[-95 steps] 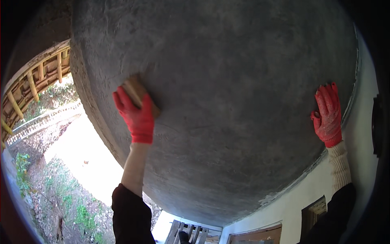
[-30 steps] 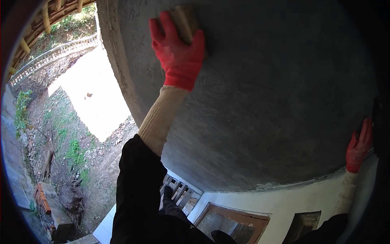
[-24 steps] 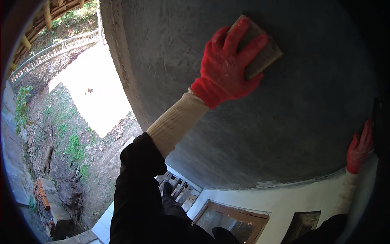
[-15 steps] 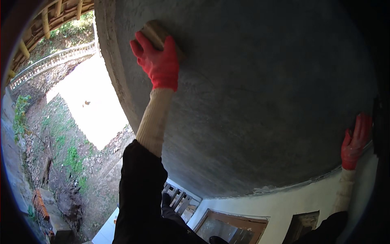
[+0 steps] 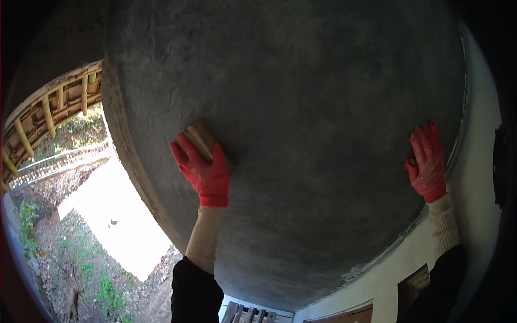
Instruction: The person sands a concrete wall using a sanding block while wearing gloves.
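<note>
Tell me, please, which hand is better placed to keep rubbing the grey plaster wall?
Probably the left hand: its fingers already press the wooden float against the wall. The right hand lies flat on the plaster, holding nothing.

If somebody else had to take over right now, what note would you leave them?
Left hand: red glove, pressing a tan block flat on the grey plaster wall, near its left edge.
Right hand: red glove, open palm flat on the wall by its right edge, holding nothing.
Done: grey coat covers the visible wall.
Left: surface looks rough and streaky; the lower edge by the white wall is ragged.
</note>
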The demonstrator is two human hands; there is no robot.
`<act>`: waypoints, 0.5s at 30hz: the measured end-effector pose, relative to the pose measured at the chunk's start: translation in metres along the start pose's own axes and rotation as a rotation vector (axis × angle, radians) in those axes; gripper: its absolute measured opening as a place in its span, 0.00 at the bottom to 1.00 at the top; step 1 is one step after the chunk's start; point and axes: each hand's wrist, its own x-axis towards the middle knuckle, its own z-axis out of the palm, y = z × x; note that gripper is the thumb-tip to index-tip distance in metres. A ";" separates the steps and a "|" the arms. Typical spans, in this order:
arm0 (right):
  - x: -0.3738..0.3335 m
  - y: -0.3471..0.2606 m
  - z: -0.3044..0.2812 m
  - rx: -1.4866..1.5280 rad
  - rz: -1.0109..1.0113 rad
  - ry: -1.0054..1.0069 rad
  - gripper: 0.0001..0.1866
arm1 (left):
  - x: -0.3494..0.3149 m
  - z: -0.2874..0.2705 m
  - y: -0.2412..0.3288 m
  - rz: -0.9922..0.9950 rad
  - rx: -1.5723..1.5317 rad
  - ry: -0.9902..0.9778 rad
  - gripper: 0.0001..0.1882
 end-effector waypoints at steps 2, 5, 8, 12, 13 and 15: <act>0.003 -0.006 -0.001 -0.045 0.032 0.019 0.37 | -0.018 0.008 0.015 0.249 0.073 -0.054 0.47; 0.005 -0.006 -0.005 -0.037 0.028 0.013 0.35 | -0.070 0.010 0.085 0.508 0.067 -0.267 0.47; 0.006 -0.007 0.001 -0.025 0.043 0.040 0.34 | -0.105 0.021 0.134 0.630 -0.039 -0.321 0.46; 0.008 -0.013 -0.004 -0.043 0.067 0.023 0.38 | -0.115 0.030 0.170 0.511 -0.117 -0.351 0.45; 0.011 -0.022 -0.001 -0.041 0.108 0.040 0.39 | -0.114 0.028 0.174 0.457 -0.112 -0.390 0.44; 0.014 -0.070 0.010 0.166 0.200 0.082 0.43 | -0.113 0.024 0.176 0.416 -0.116 -0.423 0.43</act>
